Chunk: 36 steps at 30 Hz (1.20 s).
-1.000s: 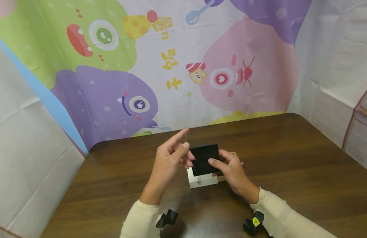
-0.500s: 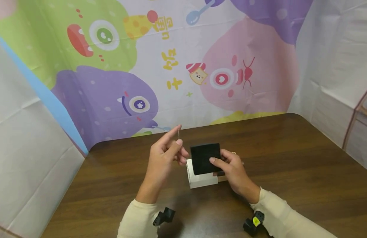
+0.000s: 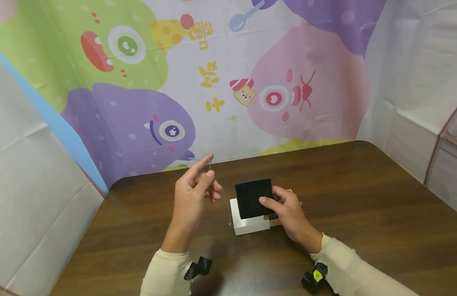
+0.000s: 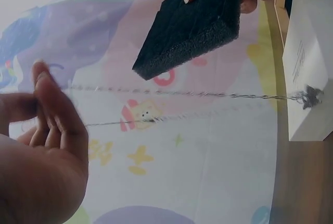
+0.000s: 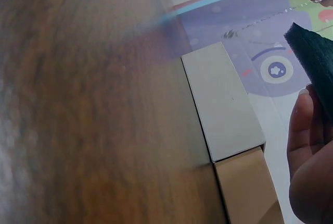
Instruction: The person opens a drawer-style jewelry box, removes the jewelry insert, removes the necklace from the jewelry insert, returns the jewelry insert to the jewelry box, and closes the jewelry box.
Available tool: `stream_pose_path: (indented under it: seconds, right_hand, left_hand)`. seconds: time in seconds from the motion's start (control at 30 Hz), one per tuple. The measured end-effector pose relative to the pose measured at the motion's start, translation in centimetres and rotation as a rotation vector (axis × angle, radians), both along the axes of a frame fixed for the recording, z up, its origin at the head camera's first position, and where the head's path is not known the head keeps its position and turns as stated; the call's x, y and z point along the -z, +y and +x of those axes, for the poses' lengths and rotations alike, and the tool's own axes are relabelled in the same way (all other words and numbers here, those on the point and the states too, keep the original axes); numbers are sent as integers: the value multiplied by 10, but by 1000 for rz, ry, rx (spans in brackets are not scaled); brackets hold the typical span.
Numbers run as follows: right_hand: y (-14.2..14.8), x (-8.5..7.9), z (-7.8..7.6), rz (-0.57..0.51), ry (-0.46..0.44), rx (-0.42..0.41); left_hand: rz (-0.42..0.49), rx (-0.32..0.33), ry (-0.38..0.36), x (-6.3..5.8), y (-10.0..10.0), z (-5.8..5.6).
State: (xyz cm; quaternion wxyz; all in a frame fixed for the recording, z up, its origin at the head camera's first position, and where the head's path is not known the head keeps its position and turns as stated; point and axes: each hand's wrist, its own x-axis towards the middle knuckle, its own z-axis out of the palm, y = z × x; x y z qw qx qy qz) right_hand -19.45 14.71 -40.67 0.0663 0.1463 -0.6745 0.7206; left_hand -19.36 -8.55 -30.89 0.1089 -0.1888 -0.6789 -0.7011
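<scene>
My left hand (image 3: 191,197) pinches a thin silver necklace (image 4: 208,95), its index finger stretched outward. The chain hangs down, with a small pendant (image 4: 312,98) at its low end; the pendant's shape is blurred. My right hand (image 3: 289,209) grips a square black foam pad (image 3: 250,198), thumb on its front face. In the left wrist view the pad is tilted and apart from the chain. Below the pad a white box (image 3: 252,227) lies on the table, partly covered by the pad in the head view.
A tan box (image 5: 250,187) adjoins the white box, mostly behind my right hand in the head view. Both rest on the dark wooden table (image 3: 354,197). A cartoon-printed curtain (image 3: 221,131) hangs along the table's back edge.
My left hand has moved left, away from the foam pad, carrying the necklace. The pendant has swung from in front of the white box to its left side. My right hand stays almost still.
</scene>
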Motion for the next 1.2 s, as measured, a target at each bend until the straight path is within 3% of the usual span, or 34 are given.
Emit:
stream_pose_path:
  seconds: [0.4, 1.2]
  right_hand:
    - [1, 0, 0, -1, 6, 8]
    - [0, -1, 1, 0, -8, -3]
  left_hand:
    - [46, -69, 19, -1, -10, -6]
    - [91, -132, 6, 2, -26, -14]
